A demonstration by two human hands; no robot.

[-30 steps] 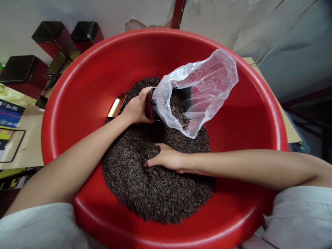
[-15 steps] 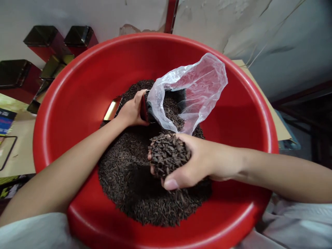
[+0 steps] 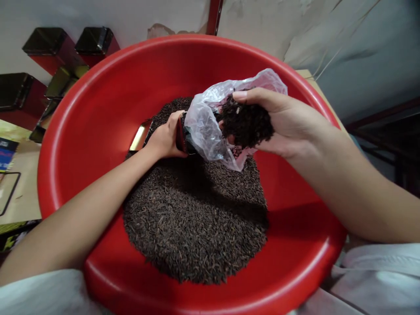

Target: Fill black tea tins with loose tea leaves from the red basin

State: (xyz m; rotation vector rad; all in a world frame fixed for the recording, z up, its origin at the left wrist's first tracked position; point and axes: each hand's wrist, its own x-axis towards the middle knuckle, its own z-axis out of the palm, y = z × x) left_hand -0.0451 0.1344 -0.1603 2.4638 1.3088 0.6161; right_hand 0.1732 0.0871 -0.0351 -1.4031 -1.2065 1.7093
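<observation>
My left hand (image 3: 166,138) is wrapped round a dark red tin (image 3: 181,133) that lies tilted on the heap of dark dried leaves, which look like loose tea (image 3: 197,227). A clear plastic bag (image 3: 205,127) lines the tin, and its crumpled mouth spreads out to the right. At that mouth my right hand (image 3: 285,118) is cupped round a handful of tea leaves (image 3: 247,122), thumb on top. Some fingertips of the right hand are partly hidden by leaves and plastic. Beside the left hand, a shiny gold-lined open tin (image 3: 139,136) rests in the heap.
The large red basin (image 3: 108,96) surrounds the heap and both hands. Several red tins with black lids (image 3: 47,41) stand at the back left. A blue printed packet (image 3: 7,153) lies at the left edge. Behind the basin rises a worn wall (image 3: 256,26).
My right hand, full of tea leaves, has risen from the heap up to the bag's mouth. The bag is pushed more crumpled. My left hand stays on the tin.
</observation>
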